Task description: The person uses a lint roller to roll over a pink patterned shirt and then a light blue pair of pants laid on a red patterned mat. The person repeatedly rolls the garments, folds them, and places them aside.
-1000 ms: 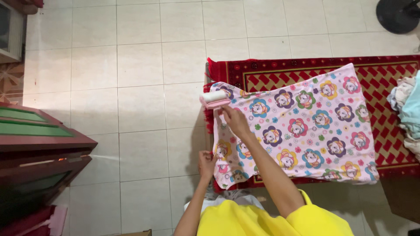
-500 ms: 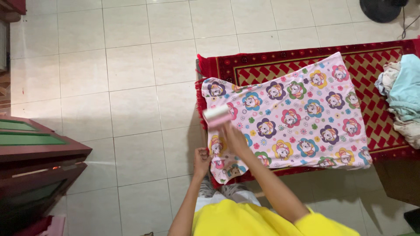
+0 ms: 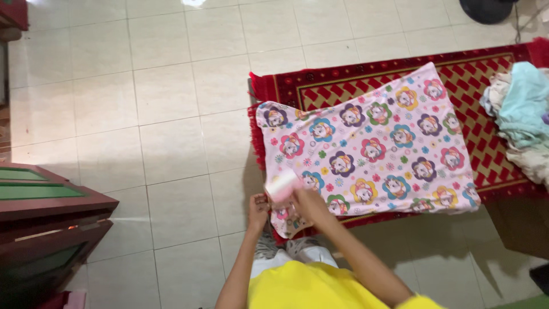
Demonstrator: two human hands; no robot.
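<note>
Head view: laundry pile [image 3: 517, 117] (right) beside floral cloth [image 3: 366, 143]; rug [image 3: 492, 74] beneath.

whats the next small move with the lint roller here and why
Probably lift the lint roller and set it back at the cloth's far edge for another pass. The right hand has it at the near edge of the pink flowered cloth, the left hand pinches that corner, and most of the cloth lies further right.

Both forearms reach toward 12 o'clock; left hand [image 3: 258, 207] closed in a pinch, right hand [image 3: 306, 201] curled in a grip.
</note>
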